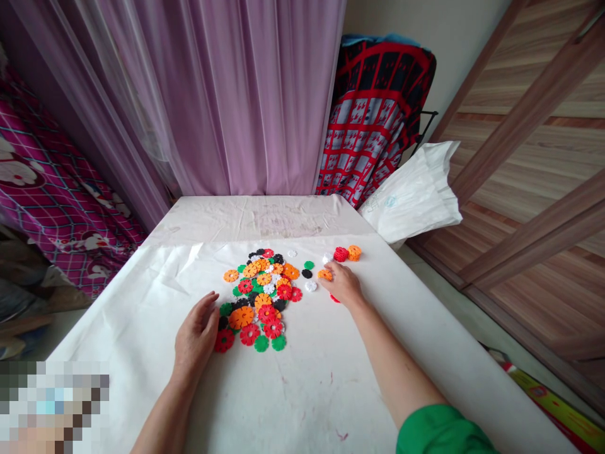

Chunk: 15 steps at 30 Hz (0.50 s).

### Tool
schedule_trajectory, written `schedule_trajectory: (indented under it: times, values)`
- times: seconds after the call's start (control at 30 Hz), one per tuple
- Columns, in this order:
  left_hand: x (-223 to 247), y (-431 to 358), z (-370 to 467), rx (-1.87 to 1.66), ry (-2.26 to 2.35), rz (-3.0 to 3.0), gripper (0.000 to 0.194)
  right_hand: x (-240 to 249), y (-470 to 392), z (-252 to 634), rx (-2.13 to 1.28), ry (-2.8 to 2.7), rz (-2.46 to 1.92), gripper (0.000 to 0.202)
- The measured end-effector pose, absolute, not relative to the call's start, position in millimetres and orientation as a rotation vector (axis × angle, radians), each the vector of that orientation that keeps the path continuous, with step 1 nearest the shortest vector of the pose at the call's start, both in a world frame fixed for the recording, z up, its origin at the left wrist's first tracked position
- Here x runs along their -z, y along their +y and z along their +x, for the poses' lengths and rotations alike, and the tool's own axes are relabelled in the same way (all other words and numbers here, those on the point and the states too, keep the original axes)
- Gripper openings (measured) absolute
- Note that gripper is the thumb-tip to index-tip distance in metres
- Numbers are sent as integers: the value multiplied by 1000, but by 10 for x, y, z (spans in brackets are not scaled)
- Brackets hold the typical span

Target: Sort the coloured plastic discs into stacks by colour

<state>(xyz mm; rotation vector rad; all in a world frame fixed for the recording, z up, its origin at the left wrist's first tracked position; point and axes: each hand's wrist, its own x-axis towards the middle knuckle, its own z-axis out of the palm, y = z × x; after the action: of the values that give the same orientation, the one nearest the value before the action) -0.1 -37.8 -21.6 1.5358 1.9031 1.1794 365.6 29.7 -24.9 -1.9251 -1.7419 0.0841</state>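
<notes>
A loose pile of notched, flower-shaped plastic discs (263,299) in orange, red, green, black and white spreads over the middle of the table. My left hand (196,334) rests at the pile's left edge, fingers loosely stretched and holding nothing. Right of the pile, my right hand (344,285) has its fingertips closed on an orange disc (325,275). Part of a red disc (334,298) shows beneath that hand. Just beyond it stand a red stack (340,254) and an orange stack (354,253), with white discs (328,258) beside them.
Between pile and right hand lie single green (309,265), black (307,273) and white (311,286) discs. A white cloth covers the table (326,384). A white bag (416,192) stands at its far right corner. Purple curtains (265,94) hang behind; wooden doors (534,145) are at right.
</notes>
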Motion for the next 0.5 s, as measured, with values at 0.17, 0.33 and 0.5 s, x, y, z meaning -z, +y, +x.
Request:
schedule_trajectory:
  times: [0.17, 0.33, 0.5]
  values:
    - [214, -378, -2, -1185, 1901, 1555, 36, 194, 295, 3628, -114, -1789, -1979, 30]
    - [227, -374, -9, -1189, 1904, 1563, 37, 131, 277, 3621, -160, -1813, -1992, 32]
    - [226, -374, -4, -1196, 1900, 1566, 36, 60, 170, 3613, -139, -1746, -1905, 21]
